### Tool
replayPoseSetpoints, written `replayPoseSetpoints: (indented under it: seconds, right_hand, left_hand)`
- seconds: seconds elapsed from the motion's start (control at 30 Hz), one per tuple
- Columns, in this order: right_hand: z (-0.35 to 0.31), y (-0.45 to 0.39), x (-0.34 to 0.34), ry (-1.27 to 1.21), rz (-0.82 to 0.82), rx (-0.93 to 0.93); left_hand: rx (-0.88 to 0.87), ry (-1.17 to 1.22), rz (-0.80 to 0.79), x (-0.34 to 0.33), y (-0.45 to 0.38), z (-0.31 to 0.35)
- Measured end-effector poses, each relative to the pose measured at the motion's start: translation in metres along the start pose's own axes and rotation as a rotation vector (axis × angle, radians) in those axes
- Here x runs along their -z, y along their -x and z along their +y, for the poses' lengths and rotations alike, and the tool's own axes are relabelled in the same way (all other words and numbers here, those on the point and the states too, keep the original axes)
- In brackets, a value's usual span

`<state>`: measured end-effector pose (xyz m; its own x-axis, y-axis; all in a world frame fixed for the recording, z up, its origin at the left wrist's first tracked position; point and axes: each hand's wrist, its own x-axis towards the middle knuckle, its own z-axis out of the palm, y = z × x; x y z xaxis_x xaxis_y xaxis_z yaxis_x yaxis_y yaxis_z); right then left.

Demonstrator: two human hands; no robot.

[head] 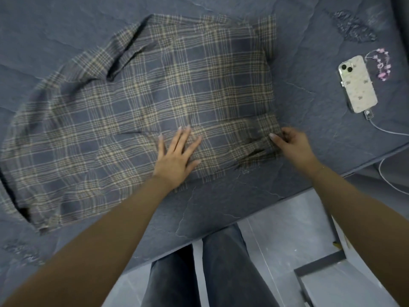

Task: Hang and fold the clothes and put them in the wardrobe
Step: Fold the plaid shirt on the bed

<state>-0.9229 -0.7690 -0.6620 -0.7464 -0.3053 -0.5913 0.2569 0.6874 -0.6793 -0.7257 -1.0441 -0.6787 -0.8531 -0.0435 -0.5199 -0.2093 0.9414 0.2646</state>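
Dark bedding (298, 63) is covered by a plaid shirt (155, 89), pressed by the flat, spread left hand (177, 155); its edge is pinched by the curled right hand (292, 145).

a phone (358, 84) in a pale patterned case lies camera-side up on the dark grey bed cover (309, 63) to my right, a white cable (385, 129) plugged into its lower end and trailing off over the bed's edge. a pink beaded charm (381, 63) rests just beside the phone's top corner. below the bed edge, my dark jeans (221, 269) stand over a grey tiled floor (287, 229).
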Motion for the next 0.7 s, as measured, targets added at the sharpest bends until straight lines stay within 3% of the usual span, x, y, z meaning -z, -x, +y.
replayPoseSetpoints:
  seconds: [0.07,0.17,0.23,0.33,0.37,0.43,0.5,0.57,0.63,0.7]
  right_hand:
    - [0.011,-0.005,0.001,0.184,-0.033,-0.02]
    - [0.013,-0.006,-0.011,0.41,0.031,-0.019]
    - [0.005,0.001,-0.022,0.529,0.171,-0.01]
    - [-0.008,0.021,-0.038,0.636,0.368,0.249]
    - [-0.013,0.026,-0.048,0.664,0.352,0.394]
    - [-0.019,0.033,-0.078,0.732,0.167,0.656]
    - [-0.018,0.03,-0.109,0.832,-0.036,0.785]
    - [-0.007,0.017,-0.122,0.989,-0.131,0.785]
    - [0.013,0.0,-0.113,1.097,-0.121,0.762]
    - [0.03,-0.009,-0.094,1.13,-0.079,0.713]
  left_hand:
    - [0.09,-0.096,-0.159,-0.023,-0.001,-0.011]
    - [0.072,-0.125,-0.169,-0.028,-0.006,-0.021]
    - [0.039,-0.14,-0.17,-0.021,-0.005,-0.022]
    - [0.003,-0.116,-0.062,-0.015,0.005,-0.019]
    - [-0.01,-0.088,0.014,-0.014,0.009,-0.016]
    - [-0.04,-0.05,0.159,-0.015,0.017,-0.009]
    - [0.005,-0.051,0.226,-0.02,0.019,-0.015]
    - [0.212,0.022,0.224,-0.025,0.017,-0.039]
    - [0.429,0.084,0.214,-0.03,0.017,-0.069]
    - [0.474,0.064,0.195,-0.031,0.02,-0.088]
